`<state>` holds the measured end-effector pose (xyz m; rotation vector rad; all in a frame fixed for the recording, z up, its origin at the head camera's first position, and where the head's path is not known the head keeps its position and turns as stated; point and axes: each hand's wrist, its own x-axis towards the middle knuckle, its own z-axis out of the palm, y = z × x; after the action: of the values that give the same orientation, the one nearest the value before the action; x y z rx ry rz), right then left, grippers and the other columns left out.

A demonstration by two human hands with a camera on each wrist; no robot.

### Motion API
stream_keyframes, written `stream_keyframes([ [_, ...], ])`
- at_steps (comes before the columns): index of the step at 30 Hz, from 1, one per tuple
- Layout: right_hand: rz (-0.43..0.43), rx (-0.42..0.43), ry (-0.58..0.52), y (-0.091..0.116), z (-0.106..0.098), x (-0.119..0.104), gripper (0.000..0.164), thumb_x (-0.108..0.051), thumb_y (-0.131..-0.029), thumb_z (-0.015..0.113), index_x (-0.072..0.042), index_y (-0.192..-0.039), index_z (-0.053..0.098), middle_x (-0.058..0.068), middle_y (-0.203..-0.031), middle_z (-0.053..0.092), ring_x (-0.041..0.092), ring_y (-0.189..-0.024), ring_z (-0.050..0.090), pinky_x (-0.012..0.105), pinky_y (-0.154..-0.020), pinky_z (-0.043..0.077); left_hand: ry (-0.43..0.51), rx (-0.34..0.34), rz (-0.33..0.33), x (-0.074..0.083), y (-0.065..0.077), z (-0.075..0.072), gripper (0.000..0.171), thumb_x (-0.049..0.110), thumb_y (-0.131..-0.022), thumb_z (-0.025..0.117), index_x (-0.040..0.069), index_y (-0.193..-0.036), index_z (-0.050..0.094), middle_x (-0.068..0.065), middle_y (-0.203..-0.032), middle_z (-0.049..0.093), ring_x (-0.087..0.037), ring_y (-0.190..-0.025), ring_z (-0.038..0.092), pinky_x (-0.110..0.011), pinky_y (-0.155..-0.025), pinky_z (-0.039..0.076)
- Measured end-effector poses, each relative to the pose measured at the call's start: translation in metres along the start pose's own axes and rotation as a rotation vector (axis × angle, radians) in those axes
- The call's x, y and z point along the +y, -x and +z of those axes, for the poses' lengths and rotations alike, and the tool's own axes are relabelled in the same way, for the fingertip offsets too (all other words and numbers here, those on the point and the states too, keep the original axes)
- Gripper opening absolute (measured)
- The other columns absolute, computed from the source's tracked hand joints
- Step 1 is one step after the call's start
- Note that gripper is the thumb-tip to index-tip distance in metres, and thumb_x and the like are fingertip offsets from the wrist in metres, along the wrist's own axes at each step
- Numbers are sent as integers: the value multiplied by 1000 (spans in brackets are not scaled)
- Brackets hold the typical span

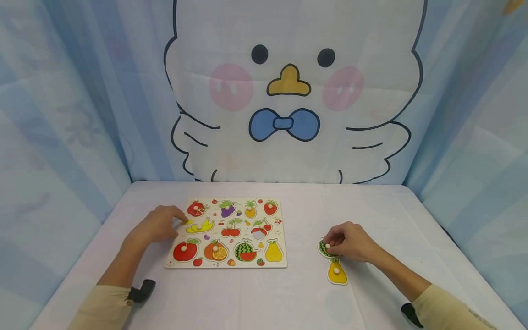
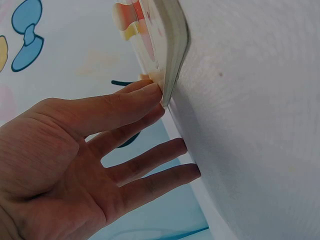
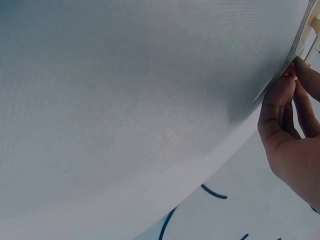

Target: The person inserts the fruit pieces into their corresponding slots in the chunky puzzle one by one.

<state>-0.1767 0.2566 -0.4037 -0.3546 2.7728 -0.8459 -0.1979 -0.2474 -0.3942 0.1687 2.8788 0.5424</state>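
A wooden fruit puzzle board (image 1: 210,265) lies left of centre in the head view. At its left edge is my left hand (image 1: 158,224), thumb and index finger touching the rim beside the banana piece (image 1: 200,226). In the left wrist view the fingers (image 2: 155,182) of that hand stretch out fairly straight, the lower ones reaching down at the tabletop. Off to the right, my right hand (image 1: 350,240) pinches a watermelon puzzle piece (image 1: 322,249), its fingertips partly covering it. A yellow pear piece (image 1: 337,274) with a white knob lies just below the watermelon piece.
Knobbed pieces sit in the board, among them an apple (image 1: 185,251), an orange (image 1: 216,251) and grapes (image 1: 227,209). Printed watermelon (image 1: 245,251) and pear (image 1: 274,251) pictures show without knobs. A white cloth (image 1: 247,302) covers the table; a printed curtain (image 1: 288,156) stands behind.
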Motion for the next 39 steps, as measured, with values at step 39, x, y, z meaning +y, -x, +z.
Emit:
stream_keyframes([
  [39,-44,-5,31,-25,15,-31,10,-12,-85,86,-14,-92,78,-5,-80,67,13,-74,57,21,-65,52,20,5,-15,0,0,0,41,1,-84,81,2,-124,74,-26,-136,63,-48,-131,50,-66,-109,46],
])
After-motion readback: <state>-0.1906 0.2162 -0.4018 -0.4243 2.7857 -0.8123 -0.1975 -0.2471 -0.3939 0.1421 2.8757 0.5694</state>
